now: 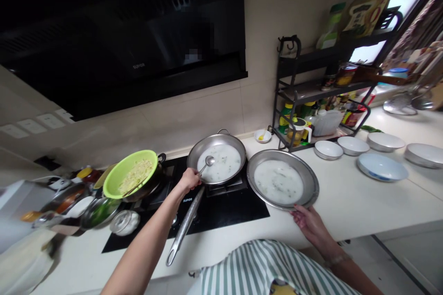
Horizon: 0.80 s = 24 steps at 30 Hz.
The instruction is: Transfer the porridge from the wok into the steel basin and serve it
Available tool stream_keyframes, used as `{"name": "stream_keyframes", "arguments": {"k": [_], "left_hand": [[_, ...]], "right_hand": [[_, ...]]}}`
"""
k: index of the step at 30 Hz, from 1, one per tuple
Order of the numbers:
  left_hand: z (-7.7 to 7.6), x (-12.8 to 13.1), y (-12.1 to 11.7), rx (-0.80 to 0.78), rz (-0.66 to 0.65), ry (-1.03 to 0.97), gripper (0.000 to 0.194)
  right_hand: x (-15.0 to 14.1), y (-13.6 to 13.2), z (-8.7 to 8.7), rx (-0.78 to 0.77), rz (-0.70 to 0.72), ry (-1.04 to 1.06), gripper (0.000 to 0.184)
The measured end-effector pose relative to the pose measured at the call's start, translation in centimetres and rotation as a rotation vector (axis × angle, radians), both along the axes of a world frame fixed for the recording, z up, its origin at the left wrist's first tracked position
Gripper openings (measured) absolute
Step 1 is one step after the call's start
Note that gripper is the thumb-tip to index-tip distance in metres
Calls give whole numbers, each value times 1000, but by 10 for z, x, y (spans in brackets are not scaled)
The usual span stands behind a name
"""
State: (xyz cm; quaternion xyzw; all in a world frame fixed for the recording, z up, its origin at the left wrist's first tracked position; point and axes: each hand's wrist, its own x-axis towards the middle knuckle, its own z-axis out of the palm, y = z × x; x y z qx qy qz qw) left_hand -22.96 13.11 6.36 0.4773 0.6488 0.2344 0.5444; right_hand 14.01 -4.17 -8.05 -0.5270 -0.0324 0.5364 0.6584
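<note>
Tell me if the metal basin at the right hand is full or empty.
Partly full: the metal basin holds white liquid with green flecks, and bare inner wall shows between the liquid and the rim.

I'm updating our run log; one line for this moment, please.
left hand: holds ladle over pan; right hand: holds metal basin by rim; contents, both: white liquid

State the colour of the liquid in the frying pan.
The liquid is milky white with green flecks, best seen in the head view.
</note>
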Motion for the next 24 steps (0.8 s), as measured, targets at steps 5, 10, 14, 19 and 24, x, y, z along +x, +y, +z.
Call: {"name": "stream_keyframes", "arguments": {"k": [5, 10, 14, 19, 24], "left_hand": [[5, 4, 0, -16, 45, -55, 12], [15, 2, -2, -91, 66, -183, 5], [19, 0, -4, -197, 115, -353, 8], [24, 5, -9, -241, 137, -401, 12], [33, 12, -16, -241, 113, -396, 12]], "right_hand": [[-1, 1, 2, -6, -28, 51, 46], [-1, 1, 2, 0, -27, 51, 46], [0, 1, 1, -2, -19, 34, 44], [0, 1, -1, 0, -24, 39, 44], [0, 1, -1, -1, -34, 62, 46]]}}
